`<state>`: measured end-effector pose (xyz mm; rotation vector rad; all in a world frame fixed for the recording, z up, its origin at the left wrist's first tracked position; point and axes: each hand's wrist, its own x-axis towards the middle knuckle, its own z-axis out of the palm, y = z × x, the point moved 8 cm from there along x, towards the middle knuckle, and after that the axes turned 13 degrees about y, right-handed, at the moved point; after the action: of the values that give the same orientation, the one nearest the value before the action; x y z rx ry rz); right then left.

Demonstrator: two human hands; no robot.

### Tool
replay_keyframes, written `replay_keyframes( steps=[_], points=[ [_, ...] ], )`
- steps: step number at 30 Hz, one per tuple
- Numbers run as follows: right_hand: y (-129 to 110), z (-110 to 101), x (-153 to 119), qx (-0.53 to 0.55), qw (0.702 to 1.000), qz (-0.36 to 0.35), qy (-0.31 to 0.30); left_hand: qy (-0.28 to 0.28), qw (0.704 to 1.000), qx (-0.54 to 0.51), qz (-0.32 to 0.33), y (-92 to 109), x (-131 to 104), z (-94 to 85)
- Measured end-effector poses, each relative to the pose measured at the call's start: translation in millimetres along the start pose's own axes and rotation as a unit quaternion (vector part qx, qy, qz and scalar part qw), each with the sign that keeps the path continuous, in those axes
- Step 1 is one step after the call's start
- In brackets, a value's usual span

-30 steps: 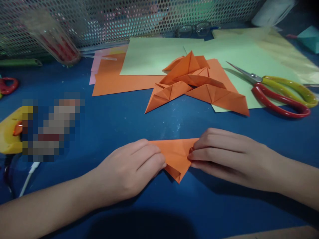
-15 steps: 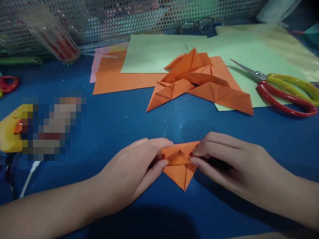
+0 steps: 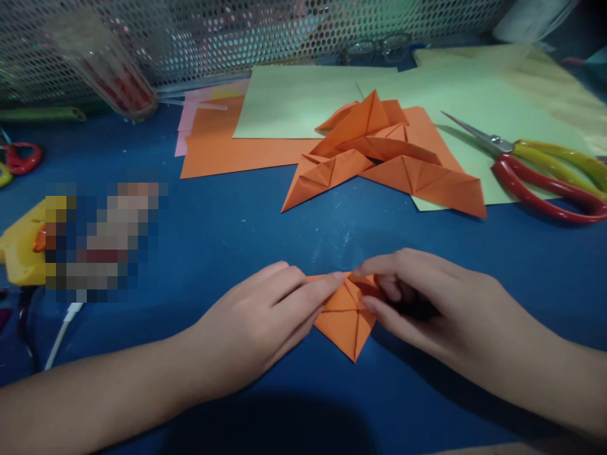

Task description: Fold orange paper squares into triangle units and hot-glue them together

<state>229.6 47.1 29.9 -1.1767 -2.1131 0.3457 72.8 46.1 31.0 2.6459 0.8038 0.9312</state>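
Observation:
A small folded orange paper (image 3: 349, 322) lies on the blue table with a point toward me and crease lines meeting near its middle. My left hand (image 3: 268, 316) covers its left side, the index finger lying along the upper edge and the thumb mostly hidden. From the right, my right hand (image 3: 427, 309) grips the upper right part between curled fingers and thumb. Beyond my hands, several folded orange pieces (image 3: 389, 148) rest in a loose pile on flat paper sheets.
Scissors (image 3: 497, 144) with red and yellow handles lie at the right on green paper (image 3: 521, 107). Orange sheets (image 3: 213, 155) and a clear jar (image 3: 123, 91) stand back left. A yellow tool (image 3: 23, 243) and a white cable (image 3: 64, 328) are at left.
My left index finger has moved right along the paper's upper edge. The raised fold in the middle now looks flatter. My right fingertips have shifted left at the top edge.

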Motion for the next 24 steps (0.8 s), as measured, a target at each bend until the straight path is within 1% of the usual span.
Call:
replay_keyframes(
  steps=[3, 6, 9, 12, 14, 17, 20, 22, 24],
  points=[
    [1.3, 0.0, -2.7, 0.034, 0.999, -0.012, -0.004, 0.004, 0.999, -0.035, -0.04, -4.5, 0.4, -0.7],
    [3.4, 0.1, -4.8, 0.069, 0.997, -0.017, -0.02, -0.011, 0.995, -0.08, -0.065, -6.2, 2.1, 0.3],
    [1.0, 1.6, -3.3, 0.084, 0.994, -0.038, -0.051, -0.043, 0.995, -0.07, -0.052, -3.9, 3.7, 3.3],
    [-2.6, 0.3, 0.3, 0.093, 0.992, -0.062, -0.057, -0.056, 0.998, -0.033, -0.002, 2.9, 3.8, 4.3],
    [-1.8, 1.1, 0.9, 0.094, 0.992, -0.057, -0.061, -0.06, 0.998, -0.012, 0.021, 6.1, 2.6, 5.3],
    [2.1, 2.1, -0.5, 0.086, 0.994, -0.035, -0.057, -0.047, 0.999, 0.011, 0.015, 5.3, 2.5, 4.9],
    [3.7, -0.7, -1.4, 0.071, 0.997, -0.026, -0.028, -0.026, 0.999, 0.037, 0.015, 5.6, 5.6, 2.6],
    [4.3, 0.6, -2.2, 0.059, 0.998, -0.021, -0.028, -0.023, 0.998, 0.049, 0.014, 5.7, 8.0, 2.2],
    [5.5, 2.1, -2.7, 0.052, 0.998, -0.013, -0.027, -0.025, 0.999, 0.045, -0.005, 3.0, 9.4, 2.4]
  ],
)
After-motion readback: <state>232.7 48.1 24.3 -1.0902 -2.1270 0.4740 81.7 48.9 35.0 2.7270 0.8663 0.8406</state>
